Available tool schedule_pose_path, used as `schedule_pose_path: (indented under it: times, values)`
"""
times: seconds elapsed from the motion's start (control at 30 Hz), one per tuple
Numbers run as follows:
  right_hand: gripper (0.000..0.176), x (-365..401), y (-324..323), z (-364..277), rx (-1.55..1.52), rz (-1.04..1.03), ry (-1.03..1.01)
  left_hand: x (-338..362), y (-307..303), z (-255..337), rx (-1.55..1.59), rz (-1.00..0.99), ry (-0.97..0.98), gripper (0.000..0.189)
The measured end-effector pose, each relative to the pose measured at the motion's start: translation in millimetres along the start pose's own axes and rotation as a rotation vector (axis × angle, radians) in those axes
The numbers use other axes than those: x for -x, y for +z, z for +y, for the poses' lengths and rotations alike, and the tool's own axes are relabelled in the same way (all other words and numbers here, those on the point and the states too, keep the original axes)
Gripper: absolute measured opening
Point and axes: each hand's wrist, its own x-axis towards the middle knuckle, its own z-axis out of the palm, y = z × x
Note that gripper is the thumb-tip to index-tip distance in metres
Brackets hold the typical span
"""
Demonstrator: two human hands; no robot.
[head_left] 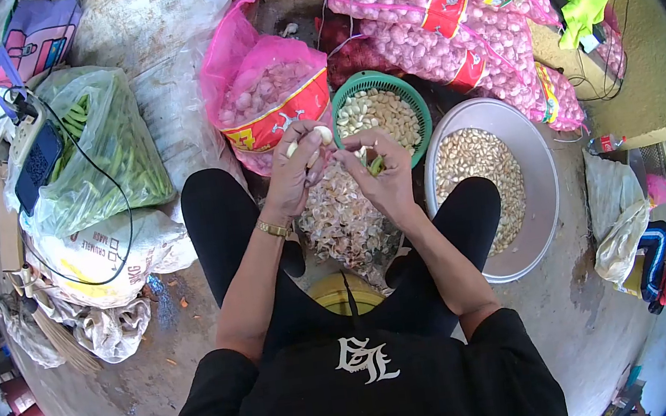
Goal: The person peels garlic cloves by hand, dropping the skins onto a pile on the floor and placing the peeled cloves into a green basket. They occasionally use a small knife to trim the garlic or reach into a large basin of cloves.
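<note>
My left hand point(289, 182) is closed around a few pale garlic cloves point(325, 135), one of them showing at the fingertips. Close beside it, my right hand point(386, 180) has its fingers curled around a small yellow-green object point(376, 166), perhaps a knife handle; most of it is hidden. Below both hands lies a heap of dry garlic skins point(340, 220). Just beyond them a green basket point(426, 111) holds peeled cloves. To the right, a large grey-white basin point(544, 180) contains many unpeeled-looking cloves.
An open pink mesh sack point(225, 62) of garlic stands ahead. Filled garlic sacks point(403, 39) are stacked at the back right. On the left, a plastic bag point(106, 175) of green vegetables rests on a white sack point(98, 273). A yellow seat point(336, 292) shows beneath me.
</note>
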Motion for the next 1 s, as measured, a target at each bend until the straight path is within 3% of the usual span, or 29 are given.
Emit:
schedule_pose_path:
  times: [0.1,0.17,0.27,0.6,0.83,0.97,1.0]
  values:
    - [0.011,-2.4,2.3,5.8,-0.024,0.020,0.054,2.2,9.7,-7.7,-0.070,0.031,0.075,0.014]
    - [0.009,-3.0,3.2,14.9,0.005,0.091,-0.068,2.9,14.5,-13.4,-0.082,0.039,0.114,0.014]
    - [0.011,-2.2,1.1,15.6,-0.045,0.127,-0.007,1.7,16.1,-21.7,-0.147,0.109,0.159,0.012]
    - [0.010,-12.2,-12.0,14.1,-0.014,0.019,0.059,2.1,12.7,-25.4,-0.338,0.089,0.296,0.006]
    - [0.024,-19.8,-19.0,24.8,0.153,-0.152,-0.085,-1.7,16.7,-31.6,-0.465,0.143,0.412,0.008]
    - [0.035,-24.3,-28.7,25.1,0.284,-0.239,-0.242,-6.5,24.4,-32.1,-0.341,0.217,0.376,0.012]
    - [0.035,-25.4,-31.6,21.9,0.284,-0.239,-0.244,-8.0,12.6,-30.8,-0.350,0.115,0.298,0.016]
